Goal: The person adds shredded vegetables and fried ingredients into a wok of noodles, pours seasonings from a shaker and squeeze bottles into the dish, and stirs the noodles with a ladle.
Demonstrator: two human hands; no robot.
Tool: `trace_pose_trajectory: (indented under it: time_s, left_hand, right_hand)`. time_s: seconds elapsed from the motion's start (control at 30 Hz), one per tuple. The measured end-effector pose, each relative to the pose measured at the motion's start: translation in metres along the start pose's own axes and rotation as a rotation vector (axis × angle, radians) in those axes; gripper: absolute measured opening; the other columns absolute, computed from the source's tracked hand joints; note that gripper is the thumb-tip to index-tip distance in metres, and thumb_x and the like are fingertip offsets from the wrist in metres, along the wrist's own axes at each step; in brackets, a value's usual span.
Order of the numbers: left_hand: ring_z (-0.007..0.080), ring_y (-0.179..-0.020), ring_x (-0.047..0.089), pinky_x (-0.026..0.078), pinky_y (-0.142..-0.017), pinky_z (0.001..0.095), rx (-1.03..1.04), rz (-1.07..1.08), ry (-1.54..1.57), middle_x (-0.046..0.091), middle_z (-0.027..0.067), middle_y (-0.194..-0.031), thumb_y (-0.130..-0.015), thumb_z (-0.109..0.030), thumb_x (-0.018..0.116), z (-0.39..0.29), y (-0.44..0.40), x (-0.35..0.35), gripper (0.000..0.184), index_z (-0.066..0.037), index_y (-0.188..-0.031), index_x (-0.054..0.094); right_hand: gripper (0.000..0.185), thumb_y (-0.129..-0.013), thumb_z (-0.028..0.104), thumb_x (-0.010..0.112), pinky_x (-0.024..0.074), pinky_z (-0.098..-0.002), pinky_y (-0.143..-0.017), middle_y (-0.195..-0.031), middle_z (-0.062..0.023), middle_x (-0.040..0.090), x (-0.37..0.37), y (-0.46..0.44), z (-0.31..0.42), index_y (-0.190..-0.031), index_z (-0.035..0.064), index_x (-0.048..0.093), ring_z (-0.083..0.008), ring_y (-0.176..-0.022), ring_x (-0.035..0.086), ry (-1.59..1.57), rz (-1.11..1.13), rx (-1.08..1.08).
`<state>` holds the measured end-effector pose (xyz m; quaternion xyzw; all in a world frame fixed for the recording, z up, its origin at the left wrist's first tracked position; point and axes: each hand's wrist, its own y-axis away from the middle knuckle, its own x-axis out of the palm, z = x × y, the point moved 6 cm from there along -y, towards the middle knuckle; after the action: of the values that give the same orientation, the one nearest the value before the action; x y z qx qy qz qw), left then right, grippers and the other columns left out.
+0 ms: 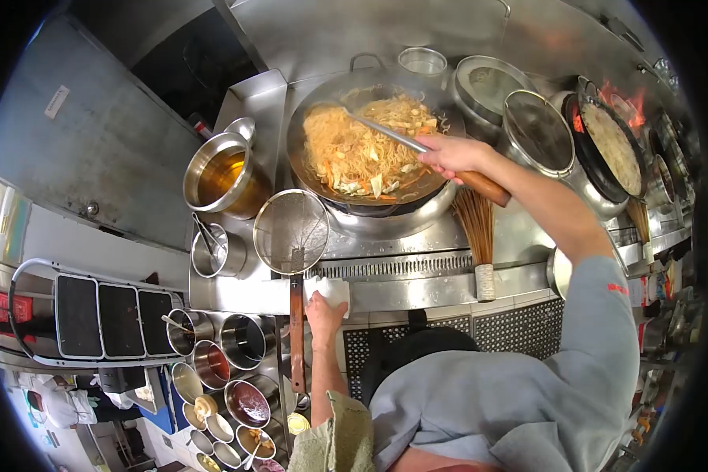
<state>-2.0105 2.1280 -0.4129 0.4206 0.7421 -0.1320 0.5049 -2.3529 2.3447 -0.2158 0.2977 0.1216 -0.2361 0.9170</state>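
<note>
On the left, one metal pot of amber liquid (222, 177) is being kept on the counter (405, 294), with one smaller pot (230, 259) just nearer. Nearer again, at least ten sauce containers (213, 363) are being crowded together, an exact count being prevented by overlap. To their right, one mesh strainer (291, 233) is being seen with its wooden handle pointing toward the near side. Beside that handle, one white cloth (334, 291) is being covered in part by the left hand (324, 316) at the counter's near edge; whether the fingers are being closed on it cannot be told.

In the middle, one mass of noodles (374, 153) with cabbage and carrot is being contained in a large wok (370, 85). One long-handled tool (393, 136) is being gripped firmly by the right hand (452, 155), well apart from the left, its head being sunk among the noodles. The stirring step appears to be in hand; for the next move, a scoop from beneath seems to be called for, with the grip being kept firm.

On the right, two bristle brushes (477, 236), a second wok (612, 149) of pale liquid and bright flames (636, 106) are being shown.
</note>
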Motion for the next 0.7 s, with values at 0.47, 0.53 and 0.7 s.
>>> trace_pose_trajectory:
  time_s: [0.47,0.53,0.7]
  left_hand:
    - [0.0368,-0.099,0.064,0.051,-0.086,0.0427,0.232,0.098,0.441,0.064,0.0254,-0.111,-0.076,-0.029,0.071,-0.022,-0.01,-0.031,0.051,0.008,-0.111,0.06]
    - [0.0334,-0.1,0.064,0.051,-0.087,0.0421,0.199,0.243,0.797,0.063,0.0236,-0.116,-0.078,-0.025,0.069,-0.031,-0.006,-0.026,0.052,0.005,-0.118,0.057]
    - [0.0323,-0.101,0.064,0.05,-0.095,0.0522,-0.01,0.826,1.712,0.061,0.0203,-0.118,-0.083,-0.024,0.062,-0.056,-0.012,0.006,0.059,0.001,-0.133,0.044]
  right_hand:
    - [0.067,-0.092,0.012,0.054,0.0484,-0.0484,-0.072,-0.085,-0.0241,0.063,0.018,0.223,0.074,-0.151,0.0187,0.024,-0.0399,-0.079,0.062,0.97,-0.314,0.243]
    - [0.068,-0.092,0.011,0.055,0.0494,-0.0459,-0.073,-0.084,-0.0217,0.063,0.028,0.247,0.072,-0.151,0.0195,0.024,-0.0377,-0.083,0.062,0.974,-0.354,0.316]
    - [0.073,-0.089,0.008,0.058,0.0479,-0.0478,-0.071,-0.078,-0.0199,0.063,0.049,0.278,0.06,-0.152,0.0187,0.022,-0.0382,-0.075,0.061,0.953,-0.388,0.399]
